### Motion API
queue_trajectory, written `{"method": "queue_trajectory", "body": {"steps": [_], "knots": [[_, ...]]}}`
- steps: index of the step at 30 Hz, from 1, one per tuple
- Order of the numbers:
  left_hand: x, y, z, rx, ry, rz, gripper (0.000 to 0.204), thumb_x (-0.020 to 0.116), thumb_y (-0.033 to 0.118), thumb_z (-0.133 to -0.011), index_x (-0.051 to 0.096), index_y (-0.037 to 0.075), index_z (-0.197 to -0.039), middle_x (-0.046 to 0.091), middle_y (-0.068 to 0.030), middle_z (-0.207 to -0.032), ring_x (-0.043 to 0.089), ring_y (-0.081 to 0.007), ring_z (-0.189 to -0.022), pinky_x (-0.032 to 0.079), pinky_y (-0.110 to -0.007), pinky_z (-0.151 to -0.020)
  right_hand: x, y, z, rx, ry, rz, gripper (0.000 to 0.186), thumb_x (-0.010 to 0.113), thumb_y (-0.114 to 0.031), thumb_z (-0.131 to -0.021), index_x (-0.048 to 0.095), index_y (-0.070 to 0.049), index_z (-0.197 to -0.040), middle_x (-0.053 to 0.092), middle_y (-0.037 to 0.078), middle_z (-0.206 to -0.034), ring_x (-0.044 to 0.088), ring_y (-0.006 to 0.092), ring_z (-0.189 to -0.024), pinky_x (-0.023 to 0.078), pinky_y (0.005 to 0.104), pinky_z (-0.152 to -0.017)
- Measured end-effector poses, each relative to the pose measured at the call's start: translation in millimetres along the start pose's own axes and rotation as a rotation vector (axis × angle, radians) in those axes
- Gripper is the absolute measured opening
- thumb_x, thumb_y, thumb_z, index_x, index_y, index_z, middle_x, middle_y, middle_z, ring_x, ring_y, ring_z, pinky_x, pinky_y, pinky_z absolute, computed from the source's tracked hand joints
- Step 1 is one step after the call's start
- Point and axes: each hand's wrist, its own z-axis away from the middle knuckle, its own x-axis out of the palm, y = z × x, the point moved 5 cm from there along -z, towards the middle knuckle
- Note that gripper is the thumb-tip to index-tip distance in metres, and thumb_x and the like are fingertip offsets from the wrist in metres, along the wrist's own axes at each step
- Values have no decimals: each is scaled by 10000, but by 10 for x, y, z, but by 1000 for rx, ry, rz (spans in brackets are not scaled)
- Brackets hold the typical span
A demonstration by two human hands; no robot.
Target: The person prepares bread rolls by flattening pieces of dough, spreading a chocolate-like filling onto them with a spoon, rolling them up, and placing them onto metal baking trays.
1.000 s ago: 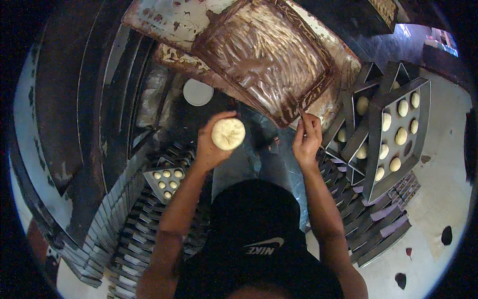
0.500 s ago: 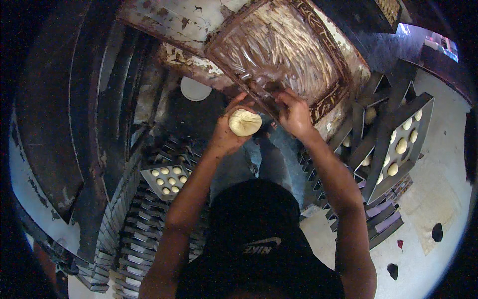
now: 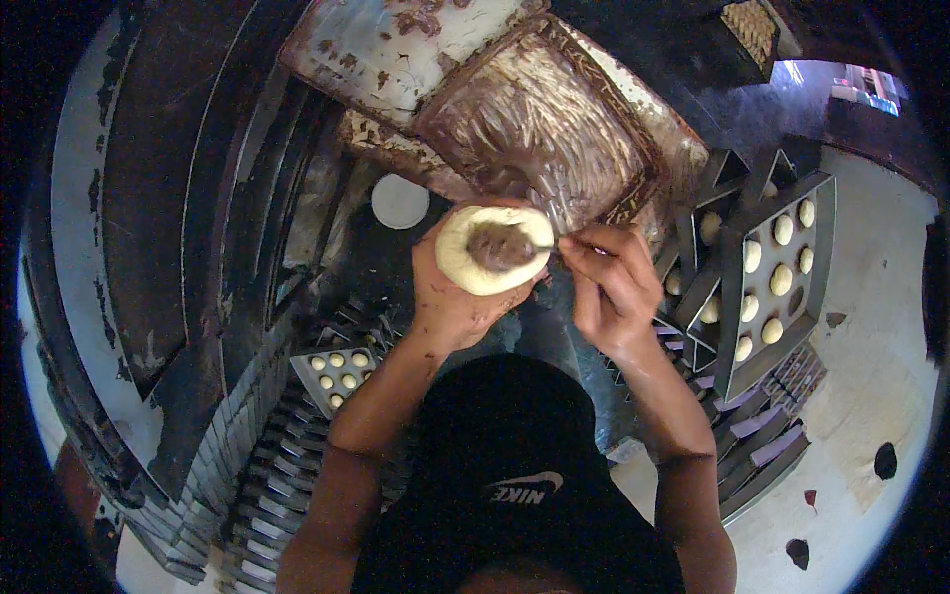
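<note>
My left hand (image 3: 450, 307) is wrapped under a flattened, pale dough round (image 3: 480, 282), with a lump of brown filling (image 3: 495, 247) in its middle. At its right edge, my right hand (image 3: 614, 282) pinches a thin dark spreading tool (image 3: 546, 247), whose tip reaches onto the filling. Just beyond both hands lies a shallow tray (image 3: 638, 153) coated in brown, glossy paste, with streaks across its surface.
Metal trays of dough balls (image 3: 767, 277) stand stacked at the right; another such tray (image 3: 322, 366) rests at lower left among racks of tins (image 3: 257, 525). A white round lid (image 3: 399, 201) sits behind my left hand. Dark metal panels (image 3: 148, 247) line the left.
The dough in my left hand is now opened flat with brown filling on it. My right hand has moved from the paste tray down to the dough with the tool.
</note>
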Motion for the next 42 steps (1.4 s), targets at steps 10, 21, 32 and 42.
{"method": "queue_trajectory", "body": {"steps": [10, 21, 32, 42], "knots": [[110, -291, -27, 91, -108, -211, 527, 843, -94, -718, 656, 9, -1200, 715, -79, -1152, 682, -148, -1058, 546, -305, -965, -126, 198, 561, -57, -43, 268, 375, 702, 74, -691, 724, -19, -1054, 671, 151, -1006, 643, 317, -870, 525, 414, -732], [172, -373, 165, 210, -96, -383, 653, 969, 12, -600, 646, 18, -1168, 698, -102, -1151, 683, -212, -1061, 570, -372, -950, -147, 2215, 2116, 529, 399, 471, 162, 716, -97, -914, 674, -28, -1054, 674, 165, -1086, 635, 387, -1067, 503, 416, -926], [2202, -462, 1265, 525, -371, -679, 487, 951, 83, -679, 693, 52, -1092, 723, -114, -1146, 695, -282, -1086, 554, -377, -959, -1777, -60, 2258, 886, 658, -742, 159, 775, -51, -888, 746, -46, -1044, 699, 47, -966, 657, 139, -837, 522, 278, -830], [3403, -550, 2350, 865, -696, -815, 557, 877, 265, -691, 730, 102, -1203, 416, -205, -1607, 596, -346, -1316, 488, -438, -1043, -2900, -779, 2974, 496, 861, -870, 289, 863, 37, -679, 744, -71, -920, 601, 107, -1016, 615, 220, -982, 558, 339, -700]]}}
